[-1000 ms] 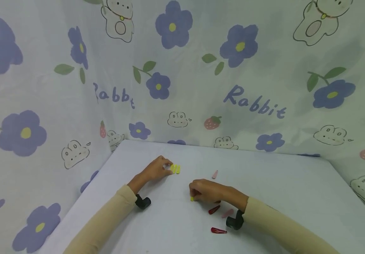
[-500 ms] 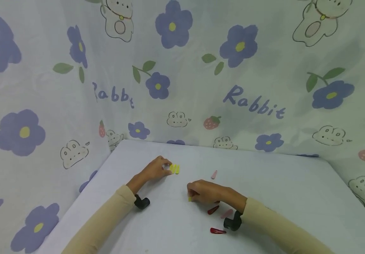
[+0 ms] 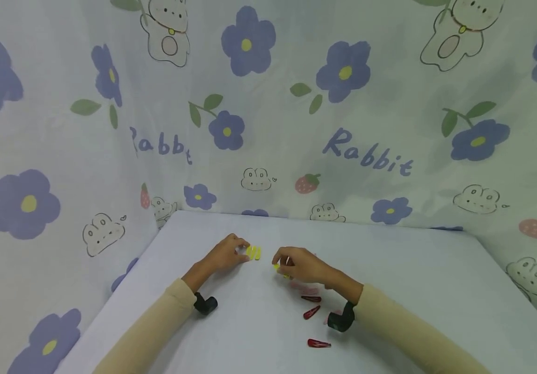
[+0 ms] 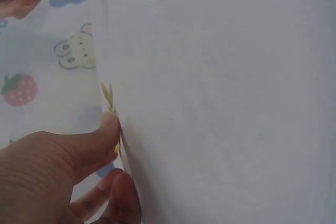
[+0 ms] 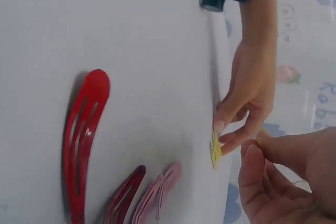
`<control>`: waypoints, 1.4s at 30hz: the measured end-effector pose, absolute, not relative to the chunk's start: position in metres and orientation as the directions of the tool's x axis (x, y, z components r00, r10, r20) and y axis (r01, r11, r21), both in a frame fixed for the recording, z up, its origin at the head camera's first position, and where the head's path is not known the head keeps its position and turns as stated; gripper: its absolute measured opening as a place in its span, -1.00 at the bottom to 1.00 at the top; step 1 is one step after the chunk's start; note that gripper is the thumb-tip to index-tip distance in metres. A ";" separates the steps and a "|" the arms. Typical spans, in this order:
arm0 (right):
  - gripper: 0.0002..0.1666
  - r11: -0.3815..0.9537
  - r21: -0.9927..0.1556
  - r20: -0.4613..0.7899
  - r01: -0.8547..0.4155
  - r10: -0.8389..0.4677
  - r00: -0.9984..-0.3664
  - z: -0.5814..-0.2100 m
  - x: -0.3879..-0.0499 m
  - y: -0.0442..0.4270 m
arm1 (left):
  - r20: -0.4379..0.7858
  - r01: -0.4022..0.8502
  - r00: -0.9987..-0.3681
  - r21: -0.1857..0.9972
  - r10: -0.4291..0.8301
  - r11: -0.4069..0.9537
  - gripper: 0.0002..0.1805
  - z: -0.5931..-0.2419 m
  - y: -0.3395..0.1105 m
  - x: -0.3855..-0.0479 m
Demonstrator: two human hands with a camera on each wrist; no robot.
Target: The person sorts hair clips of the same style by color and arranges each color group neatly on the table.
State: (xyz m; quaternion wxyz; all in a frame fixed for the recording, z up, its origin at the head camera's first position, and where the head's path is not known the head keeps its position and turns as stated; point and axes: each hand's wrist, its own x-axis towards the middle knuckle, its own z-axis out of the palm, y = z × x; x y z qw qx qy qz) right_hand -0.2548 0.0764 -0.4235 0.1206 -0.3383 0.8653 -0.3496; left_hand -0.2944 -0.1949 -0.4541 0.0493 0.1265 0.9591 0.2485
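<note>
Several yellow hair clips point(image 3: 253, 253) lie side by side on the white table, and my left hand point(image 3: 225, 254) holds them at their left side between thumb and fingers. In the left wrist view the thumb of my left hand point(image 4: 68, 166) covers part of the yellow clips point(image 4: 107, 96). My right hand point(image 3: 303, 266), just right of that row, pinches a yellow clip point(image 3: 276, 267) above the table. In the right wrist view, the fingertips of my right hand point(image 5: 289, 174) hide most of that clip, while the row of yellow clips point(image 5: 215, 149) shows beside them.
Dark red clips point(image 3: 312, 312) and a red clip point(image 3: 319, 343) lie below my right hand. Pink clips point(image 3: 307, 289) are partly under that hand and wrist. A patterned curtain point(image 3: 273, 130) stands behind the white table point(image 3: 390, 291).
My right hand has risen and moved toward the back of the table with the yellow clip, uncovering more of the pink and dark red clips. My left hand stays at the yellow row.
</note>
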 end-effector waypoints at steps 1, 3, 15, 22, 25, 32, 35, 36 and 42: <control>-0.76 0.525 -0.712 0.027 -0.467 -0.643 -0.765 -0.422 -0.257 0.077 | -0.022 0.222 -0.964 0.491 0.267 0.842 -0.55 -0.453 -0.195 -0.295; -0.74 0.507 -0.755 0.027 -0.415 -0.609 -0.793 -0.420 -0.259 0.076 | -0.007 0.230 -0.963 0.493 0.269 0.839 -0.54 -0.452 -0.194 -0.296; -0.53 0.439 -0.869 -0.031 -0.228 -0.508 -0.861 -0.419 -0.266 0.072 | -0.022 0.228 -0.962 0.485 0.273 0.844 -0.55 -0.455 -0.194 -0.294; -0.39 0.424 -0.890 -0.082 -0.167 -0.510 -0.856 -0.429 -0.272 0.070 | -0.026 0.236 -0.959 0.482 0.283 0.844 -0.55 -0.455 -0.194 -0.294; -0.37 0.408 -0.895 -0.061 -0.183 -0.518 -0.853 -0.429 -0.273 0.068 | -0.024 0.239 -0.958 0.479 0.285 0.845 -0.55 -0.455 -0.195 -0.294; -0.37 0.400 -0.895 -0.040 -0.197 -0.511 -0.859 -0.427 -0.277 0.071 | -0.009 0.258 -0.955 0.470 0.297 0.844 -0.55 -0.454 -0.191 -0.297; -0.38 0.421 -0.888 -0.052 -0.187 -0.495 -0.867 -0.427 -0.278 0.072 | -0.013 0.277 -0.948 0.464 0.319 0.841 -0.54 -0.455 -0.189 -0.297; -0.39 0.429 -0.884 -0.054 -0.186 -0.488 -0.871 -0.427 -0.279 0.072 | -0.015 0.281 -0.946 0.462 0.325 0.841 -0.54 -0.456 -0.189 -0.297; -0.39 0.471 -0.843 -0.005 -0.262 -0.493 -0.870 -0.435 -0.289 0.061 | -0.004 0.272 -0.951 0.467 0.309 0.842 -0.56 -0.459 -0.195 -0.296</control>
